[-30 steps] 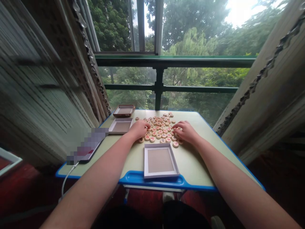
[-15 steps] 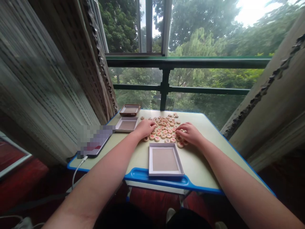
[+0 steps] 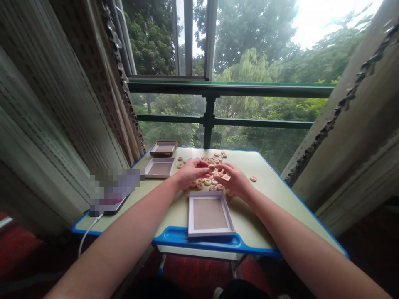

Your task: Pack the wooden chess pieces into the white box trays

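Just behind the grey tray (image 3: pixel 190 214), left hand (image 3: pixel 190 172) and right hand (image 3: pixel 234 180) cup the wooden discs (image 3: pixel 208 181), fingers seemingly curled together

Two hands (image 3: pixel 190 173), two grey trays (image 3: pixel 210 214), one brown tray (image 3: pixel 163 148), one phone (image 3: pixel 107 203), dozens of discs (image 3: pixel 215 160)

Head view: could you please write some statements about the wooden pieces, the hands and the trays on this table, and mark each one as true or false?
1. The left hand and the right hand both lie on the heap of round wooden pieces. True.
2. The shallow box nearest the person holds several pieces. False: no piece lies in it.
3. A single piece lies apart from the heap, to the right of the right hand. True.
4. The brown tray stands at the right edge of the table. False: it stands at the far left corner.
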Tool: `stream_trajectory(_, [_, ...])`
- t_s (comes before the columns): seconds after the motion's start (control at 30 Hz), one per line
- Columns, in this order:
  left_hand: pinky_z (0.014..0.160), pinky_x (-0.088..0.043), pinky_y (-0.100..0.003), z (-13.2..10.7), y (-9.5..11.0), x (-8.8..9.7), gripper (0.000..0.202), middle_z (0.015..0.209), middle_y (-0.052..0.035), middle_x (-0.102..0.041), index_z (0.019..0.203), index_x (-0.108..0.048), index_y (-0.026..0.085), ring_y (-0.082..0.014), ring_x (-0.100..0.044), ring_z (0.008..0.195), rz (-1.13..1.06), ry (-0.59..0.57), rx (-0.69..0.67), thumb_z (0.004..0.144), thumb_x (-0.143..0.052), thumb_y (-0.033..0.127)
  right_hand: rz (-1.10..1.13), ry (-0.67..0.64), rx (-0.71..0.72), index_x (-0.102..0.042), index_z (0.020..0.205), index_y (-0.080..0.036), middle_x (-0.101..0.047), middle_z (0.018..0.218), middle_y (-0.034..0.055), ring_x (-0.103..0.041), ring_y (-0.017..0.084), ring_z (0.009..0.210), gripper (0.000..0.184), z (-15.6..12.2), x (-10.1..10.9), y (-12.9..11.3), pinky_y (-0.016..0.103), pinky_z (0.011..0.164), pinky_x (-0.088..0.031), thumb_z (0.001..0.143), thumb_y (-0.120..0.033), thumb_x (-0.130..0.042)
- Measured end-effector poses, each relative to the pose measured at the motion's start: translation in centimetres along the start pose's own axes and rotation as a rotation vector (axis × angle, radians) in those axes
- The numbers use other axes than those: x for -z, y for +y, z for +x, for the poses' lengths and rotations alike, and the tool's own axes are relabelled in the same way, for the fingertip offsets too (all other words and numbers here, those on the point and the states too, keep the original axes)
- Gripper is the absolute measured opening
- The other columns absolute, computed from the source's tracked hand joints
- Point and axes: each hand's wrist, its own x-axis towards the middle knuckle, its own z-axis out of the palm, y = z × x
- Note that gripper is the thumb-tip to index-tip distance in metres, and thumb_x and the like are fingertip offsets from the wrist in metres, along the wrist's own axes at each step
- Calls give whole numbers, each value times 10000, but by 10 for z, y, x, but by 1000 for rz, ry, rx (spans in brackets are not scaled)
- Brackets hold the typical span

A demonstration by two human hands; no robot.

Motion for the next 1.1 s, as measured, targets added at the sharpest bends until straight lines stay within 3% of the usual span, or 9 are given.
stream_trajectory(0.1, [637, -513, -232, -4, 1, -4, 232, 754, -35, -628, 865, -547, 102, -108, -637, 688, -15, -54, 53, 698, -696, 166, -3, 24, 16, -597, 1010, -217, -617, 949, 75, -577, 187, 859, 259, 0, 0, -3, 318, 772, -464, 797, -361, -568])
stream_trajectory(0.27, [385, -353, -136, -8, 6, -4, 400, 717, -29, -622, 998, -572, 118, -67, -570, 517, 129, -126, 121, 662, -728, 269, 43, 58, 49, -620, 916, -218, -635, 922, 62, -589, 166, 831, 161, 1, 0, -3, 301, 760, -473, 825, -320, -537])
stream_trajectory(0.47, [356, -320, -151, -9, 7, -4, 492, 701, -24, -623, 943, -587, 125, -40, -490, 425, 221, -100, 144, 572, -768, 392, 63, 78, 71, -625, 934, -213, -649, 898, 55, -594, 154, 782, 152, 0, -4, -3, 287, 711, -480, 812, -273, -554])
stream_trajectory(0.67, [447, -383, -179, -9, 4, -6, 443, 800, -67, -665, 965, -632, 126, -94, -563, 591, 342, -129, 26, 617, -732, 380, 18, 24, -20, -622, 869, -202, -630, 847, 37, -559, 138, 718, 160, 1, 0, 0, 262, 665, -453, 768, -323, -597])
stream_trajectory(0.73, [529, -435, -212, -6, 1, -2, 396, 826, -76, -680, 971, -652, 130, -128, -591, 668, 476, -64, -61, 653, -698, 362, -17, -4, -89, -620, 845, -194, -627, 830, 33, -551, 140, 718, 153, 1, 1, 5, 260, 665, -440, 749, -311, -603])
stream_trajectory(0.9, [653, -474, -261, 7, -4, 22, 266, 831, -62, -695, 938, -682, 142, -150, -601, 675, 874, 312, -269, 747, -560, 281, -121, -162, -234, -651, 761, -192, -647, 766, 28, -538, 174, 761, 122, 1, 4, 14, 277, 693, -408, 698, -292, -618])
stream_trajectory(1.0, [768, -466, -276, 11, -1, 38, 255, 898, -64, -697, 891, -701, 152, -179, -615, 804, 1104, 399, -221, 727, -506, 148, -135, -197, -242, -670, 778, -202, -664, 773, 27, -538, 185, 785, 138, 1, 6, 14, 290, 723, -394, 715, -301, -599])
stream_trajectory(1.1, [821, -453, -275, 9, 5, 47, 312, 928, -59, -697, 887, -708, 166, -196, -610, 892, 1226, 363, -70, 665, -509, 74, -125, -202, -222, -675, 797, -201, -666, 803, 33, -545, 183, 793, 155, 1, 6, 14, 300, 754, -389, 725, -312, -594])
